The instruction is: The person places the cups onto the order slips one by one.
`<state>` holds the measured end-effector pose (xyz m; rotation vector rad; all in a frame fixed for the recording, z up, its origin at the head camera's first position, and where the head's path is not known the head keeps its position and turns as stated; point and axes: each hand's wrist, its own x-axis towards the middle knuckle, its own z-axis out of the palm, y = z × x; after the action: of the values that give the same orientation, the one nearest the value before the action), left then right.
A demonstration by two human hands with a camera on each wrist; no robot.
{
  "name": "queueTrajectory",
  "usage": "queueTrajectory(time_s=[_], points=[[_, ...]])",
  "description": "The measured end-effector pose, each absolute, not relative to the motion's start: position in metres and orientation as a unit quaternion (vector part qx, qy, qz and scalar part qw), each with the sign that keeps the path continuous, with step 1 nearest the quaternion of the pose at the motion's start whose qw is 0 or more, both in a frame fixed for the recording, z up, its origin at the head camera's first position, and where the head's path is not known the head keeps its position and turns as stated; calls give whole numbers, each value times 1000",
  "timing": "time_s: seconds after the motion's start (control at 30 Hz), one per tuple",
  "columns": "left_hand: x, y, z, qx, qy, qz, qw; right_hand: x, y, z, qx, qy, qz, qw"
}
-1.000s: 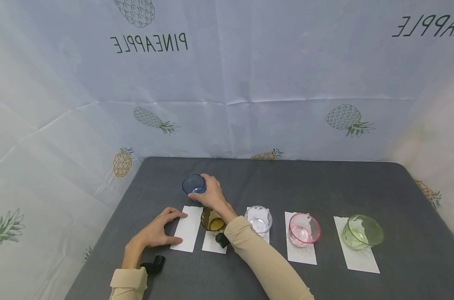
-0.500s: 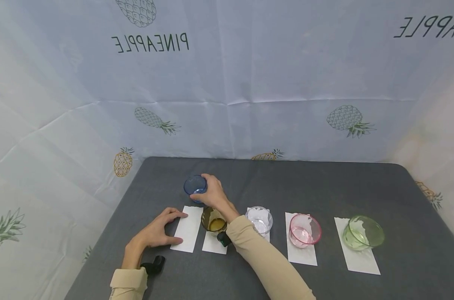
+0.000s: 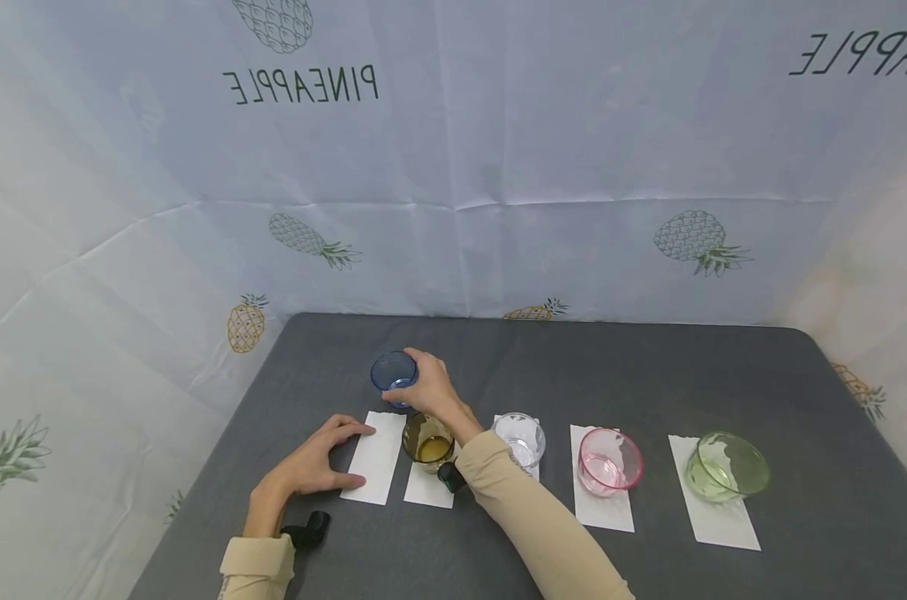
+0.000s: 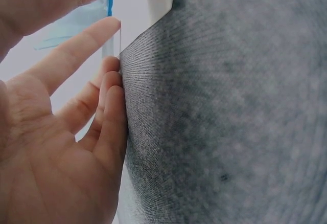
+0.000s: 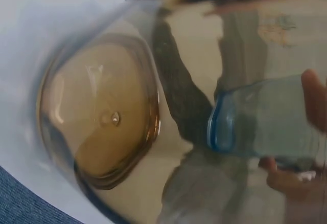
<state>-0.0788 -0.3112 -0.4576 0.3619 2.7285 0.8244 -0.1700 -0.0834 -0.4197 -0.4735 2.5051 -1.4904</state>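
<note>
My right hand grips a blue glass cup by its side, thumb in front and fingers behind. The cup is upright, just past the far end of the leftmost white paper strip. In the right wrist view the blue cup shows through the wall of an amber glass cup, which fills the foreground. My left hand rests at the left edge of the leftmost strip, thumb and fingers spread apart with the fingertips on the paper. The left wrist view shows this hand beside the grey cloth.
The amber cup stands on the second strip, under my right wrist. Farther right, a clear cup, a pink cup and a green cup each stand on a white strip. A pineapple-print curtain hangs behind the grey table.
My right hand has shifted slightly to the right with the blue cup in its grip. The left hand and the other cups have stayed where they were.
</note>
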Motion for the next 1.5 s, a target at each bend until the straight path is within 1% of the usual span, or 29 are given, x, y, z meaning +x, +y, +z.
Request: queueTrajectory(time_s=[0.5, 0.87, 1.3, 1.5], points=[[-79, -313, -458, 132, 941, 282, 130, -170, -82, -418, -162, 840, -510, 86], [-78, -311, -457, 119, 941, 287, 135, -160, -79, -397, -193, 832, -515, 71], [-77, -313, -459, 123, 940, 290, 129, -137, -73, -378, -224, 810, -534, 96], [-77, -312, -458, 118, 939, 293, 138, -125, -71, -375, -239, 799, -542, 104]])
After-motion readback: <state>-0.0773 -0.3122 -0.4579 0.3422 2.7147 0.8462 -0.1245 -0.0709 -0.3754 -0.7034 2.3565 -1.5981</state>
